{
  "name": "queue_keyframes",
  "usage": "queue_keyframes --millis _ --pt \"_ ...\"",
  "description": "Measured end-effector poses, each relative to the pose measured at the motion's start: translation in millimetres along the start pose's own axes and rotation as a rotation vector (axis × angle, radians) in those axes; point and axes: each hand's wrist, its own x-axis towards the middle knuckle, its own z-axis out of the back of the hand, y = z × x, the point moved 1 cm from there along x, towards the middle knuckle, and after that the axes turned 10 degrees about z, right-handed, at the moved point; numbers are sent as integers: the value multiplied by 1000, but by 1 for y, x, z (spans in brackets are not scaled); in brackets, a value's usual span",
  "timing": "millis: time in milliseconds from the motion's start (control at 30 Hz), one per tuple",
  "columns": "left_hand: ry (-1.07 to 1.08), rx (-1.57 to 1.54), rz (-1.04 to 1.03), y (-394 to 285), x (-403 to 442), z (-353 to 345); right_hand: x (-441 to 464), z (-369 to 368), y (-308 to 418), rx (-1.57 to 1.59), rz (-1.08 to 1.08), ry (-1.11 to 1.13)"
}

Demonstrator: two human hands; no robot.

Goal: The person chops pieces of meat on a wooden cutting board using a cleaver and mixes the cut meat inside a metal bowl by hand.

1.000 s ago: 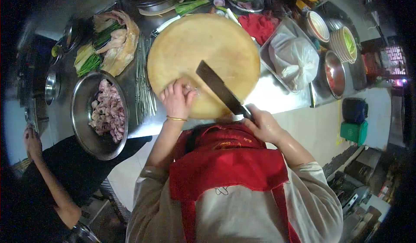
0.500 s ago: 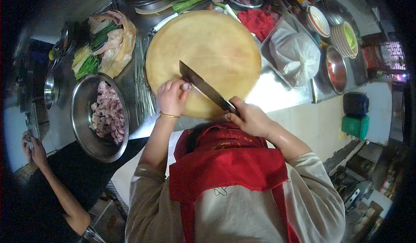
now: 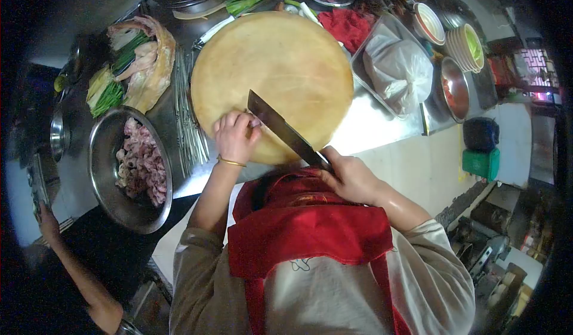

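Note:
A wide-bladed kitchen knife (image 3: 280, 125) lies slantwise over the near part of a round wooden chopping board (image 3: 280, 60). My right hand (image 3: 352, 177) is wrapped round its handle, at the board's near right edge. On the near left of the board rests my left hand (image 3: 237, 137), with a gold-coloured bangle (image 3: 231, 162) at the wrist. Its fingers are curled together close beside the blade. A small pale purplish spot shows at the fingertips; whether it is a piece of food or a nail I cannot tell.
A steel bowl of raw cut meat (image 3: 143, 162) stands left. Beyond it lie poultry pieces and greens (image 3: 146, 66). Thin skewers (image 3: 185, 114) lie beside the board. Right are a bagged tray (image 3: 397, 66), a red cloth (image 3: 346, 27) and stacked bowls (image 3: 462, 48). Another person's arm (image 3: 77, 269) reaches in at left.
The view has shifted slightly, so the board and bowls sit a little further left. My hands keep nearly the same pose with the knife. At left, the other person's hand has moved lower.

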Motion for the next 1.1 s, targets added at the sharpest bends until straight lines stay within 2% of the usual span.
queue_keyframes --millis 300,467,700,800,900,1033,1067,1100 --pt "-16 -23 -47 6 2 0 38 -17 6 78 48 -31" --pt "-52 0 -32 8 0 -6 63 -26 6 -3 88 -65" --pt "-49 -8 -48 7 -1 -4 9 -6 1 -74 -116 117" --pt "6 -42 -6 9 -4 1 -18 5 -22 0 -53 141" --pt "-4 -46 12 2 -2 11 -45 9 -35 169 -103 50" --pt "79 95 -111 -17 13 6 -53 -15 -50 290 -104 -385" --pt "231 71 -100 -14 18 -9 -48 -15 -54 246 -238 -350" --pt "374 64 -69 -8 20 -21 -45 -30 -80 237 -172 -446"
